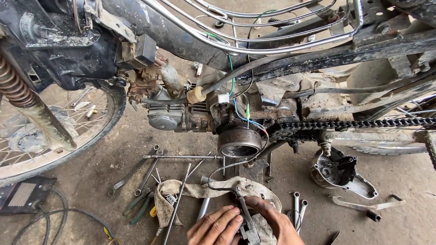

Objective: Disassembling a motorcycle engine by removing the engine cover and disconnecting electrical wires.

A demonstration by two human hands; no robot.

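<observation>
- A small dark electrical part [247, 229] with a metal bracket sits at the bottom centre of the view, held over a dirty cloth [218, 190] on the concrete floor.
- The left hand [217, 227] closes on the part from the left, fingers curled together against its side.
- The right hand [277, 222] grips it from the right, fingers pressed along the bracket; both hands are clamped on the same part.
- A black cable [227, 170] runs from the part up to the round flywheel housing [239, 142] on the motorcycle engine [181, 115] above.
- Left of the cloth lie several spanners [136, 174] and long thin metal rods [181, 157], with green-handled pliers [141, 208] just beside them.
- Right of the hands, more small spanners [297, 204] rest on the floor.
- Further right lies a removed engine side cover [340, 174], inside facing up, with a bent metal lever [368, 205] near it.
- The drive chain [354, 123] stretches right from the engine towards the rear wheel.
- The spoked front wheel [54, 122] and a rusty fork spring [13, 86] fill the left side.
- A chrome rack [254, 27] crosses the top.
</observation>
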